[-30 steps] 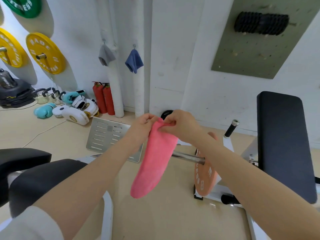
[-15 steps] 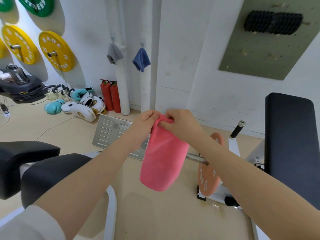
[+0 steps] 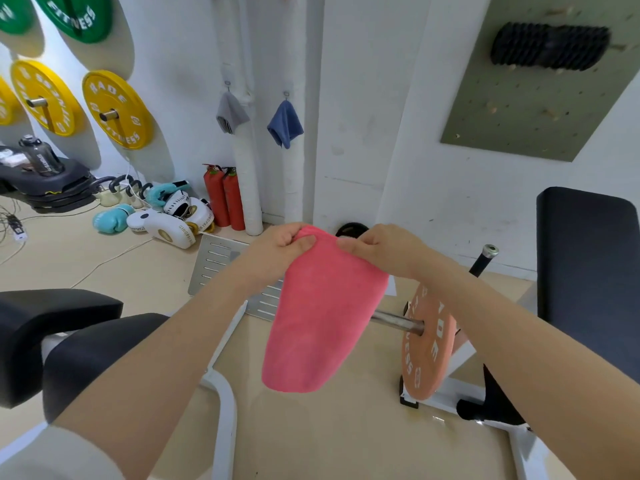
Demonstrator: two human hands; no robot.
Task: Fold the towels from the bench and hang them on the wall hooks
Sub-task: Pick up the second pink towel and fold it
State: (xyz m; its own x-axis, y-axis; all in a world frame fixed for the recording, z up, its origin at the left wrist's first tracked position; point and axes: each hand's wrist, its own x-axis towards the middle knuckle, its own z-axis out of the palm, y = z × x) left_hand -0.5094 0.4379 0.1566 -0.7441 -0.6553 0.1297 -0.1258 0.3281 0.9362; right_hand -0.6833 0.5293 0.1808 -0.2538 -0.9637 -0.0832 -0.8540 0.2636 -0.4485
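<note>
Pretty clearly a small gym, probably a home or studio setup. Yellow weight plates (image 3: 117, 110) and green ones (image 3: 74, 15) marked "FITNESS" hang on pegs on the white wall, and an orange plate (image 3: 427, 344) sits loaded on a steel bar (image 3: 396, 323). Black padded benches (image 3: 588, 271) stand on either side. Boxing gloves (image 3: 114, 220) and white pads (image 3: 166, 230) lie on the floor by two red fire extinguishers (image 3: 223, 195). A black foam roller (image 3: 550, 46) is mounted on a green pegboard (image 3: 540, 109).
</note>
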